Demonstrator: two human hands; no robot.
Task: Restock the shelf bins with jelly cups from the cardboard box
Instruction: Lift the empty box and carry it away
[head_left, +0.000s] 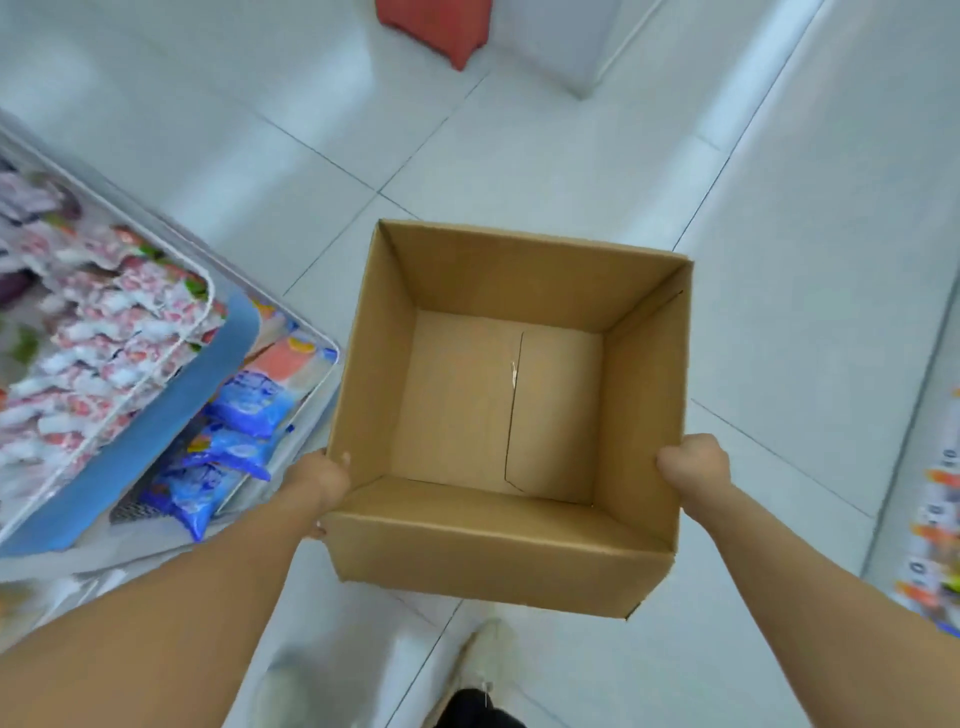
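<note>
An open brown cardboard box (498, 410) hangs above the white tiled floor in front of me, and nothing lies inside it. My left hand (323, 480) grips the box's left wall near the near corner, thumb over the rim. My right hand (693, 467) grips the right wall, fingers curled over its top edge. At the left, a shelf bin (98, 364) holds several red-and-white jelly cup packs, blurred by motion.
Below the bin, a lower shelf (244, 410) carries blue and orange packets. A red stool (441, 26) stands far ahead by a white column (571, 41). More packaged goods (935, 545) line the right edge. My shoes (483, 660) show below the box.
</note>
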